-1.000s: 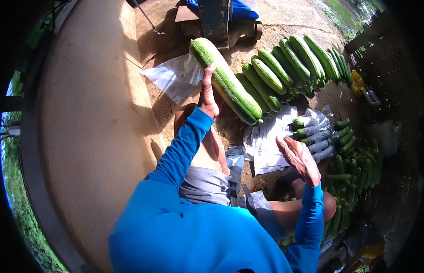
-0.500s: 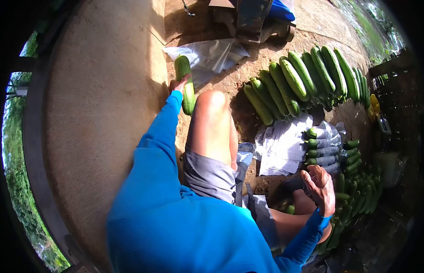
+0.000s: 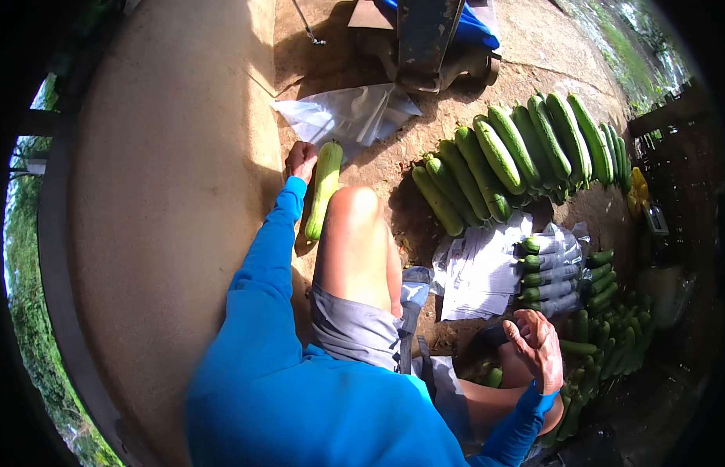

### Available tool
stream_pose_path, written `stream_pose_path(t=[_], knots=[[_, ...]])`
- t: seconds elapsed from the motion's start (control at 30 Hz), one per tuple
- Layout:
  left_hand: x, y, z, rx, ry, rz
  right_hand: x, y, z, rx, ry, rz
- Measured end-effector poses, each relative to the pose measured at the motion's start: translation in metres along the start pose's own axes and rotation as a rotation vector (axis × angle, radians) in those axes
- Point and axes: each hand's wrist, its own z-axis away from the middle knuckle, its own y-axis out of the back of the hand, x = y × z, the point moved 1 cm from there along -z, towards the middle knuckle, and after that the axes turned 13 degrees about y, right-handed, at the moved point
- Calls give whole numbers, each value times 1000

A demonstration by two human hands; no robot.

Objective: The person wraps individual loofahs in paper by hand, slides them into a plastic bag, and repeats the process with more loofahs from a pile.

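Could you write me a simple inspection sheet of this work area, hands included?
Surface: bare ground, sunlit with shadowed patches.
Things: one pale green cucumber lies by the left knee; larger cucumbers form a row.
Clutter: clear plastic, white papers, wrapped cucumbers, a darker pile.
Hands: left hand beside the pale cucumber, contact unclear; right hand holding nothing, fingers spread and bent.
Cables: nothing certain; a thin line may be a rod.
Surroundings: metal stand, tan ledge, greenery.
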Motion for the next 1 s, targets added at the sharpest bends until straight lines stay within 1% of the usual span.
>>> stream_pose_path(t=[0.03, 0.07, 0.1, 0.13, 0.17, 0.27, 0.3, 0.33, 0.37, 0.4, 0.43, 0.47, 0.5, 0.53, 0.6, 0.63, 0.67, 0.7, 0.73, 0.77, 0.8, 0.83, 0.87, 0.9, 0.93, 0.97, 1.0], knots=[[36, -8, 6, -63, -34, 9, 2, -1, 2, 32, 40, 29], [69, -14, 13, -162, -251, 68, 5, -4, 5, 131, 158, 101], [108, -30, 14, -120, -330, 26, 8, -5, 9, 145, 145, 120], [161, -33, 25, -157, -463, 74, 14, -6, 7, 181, 139, 143], [214, -33, 36, -195, -640, 97, 23, -10, 8, 184, 159, 206], [354, -29, 65, 2, -1300, -23, 29, -6, 8, 161, 125, 217], [393, -26, 71, 25, -1448, -98, 30, -6, 9, 183, 93, 206], [430, -23, 74, 40, -1593, -164, 31, -4, 10, 247, 219, 158], [469, -20, 76, 107, -1775, -224, 33, 2, 9, 320, 340, 116], [502, -19, 80, 194, -1845, -299, 28, 18, 8, 182, 304, 45], [531, -18, 72, 264, -1900, -347, 27, 33, 6, 57, 303, -40], [559, -17, 64, 310, -1903, -427, 33, 49, 1, -61, 308, -123], [582, -17, 59, 414, -1924, -511, 47, 60, -7, -148, 271, -172], [601, -20, 47, 490, -1910, -568, 63, 68, -17, -239, 241, -228], [625, -24, 23, 578, -1816, -813, 101, 96, -50, -314, 112, -240], [626, -28, 21, 610, -1712, -1057, 131, 109, -69, -226, 105, -299], [623, -35, 13, 643, -1675, -1079, 167, 119, -91, -140, 101, -351], [621, -39, 7, 726, -1705, -1008, 210, 129, -115, -34, 103, -230], [623, -42, -12, 772, -1738, -928, 259, 133, -140, 159, 166, -44], [623, -41, -16, 756, -1718, -944, 291, 148, -166, 255, 117, -65], [622, -39, -19, 800, -1737, -967, 324, 159, -195, 340, 71, 5], [622, -37, -22, 832, -1760, -982, 363, 169, -222, 438, 124, 82], [621, -34, -26, 872, -1778, -1001, 375, 183, -242, 473, 14, 98], [622, -31, -31, 872, -1770, -1027, 412, 197, -276, 443, -29, 220], [624, -29, -36, 865, -1763, -1044, 426, 205, -302, 466, -155, 304], [626, -26, -41, 855, -1759, -1063, 438, 213, -323, 470, -244, 368], [627, -23, -47, 853, -1761, -1089, 426, 220, -334, 455, -325, 432]])
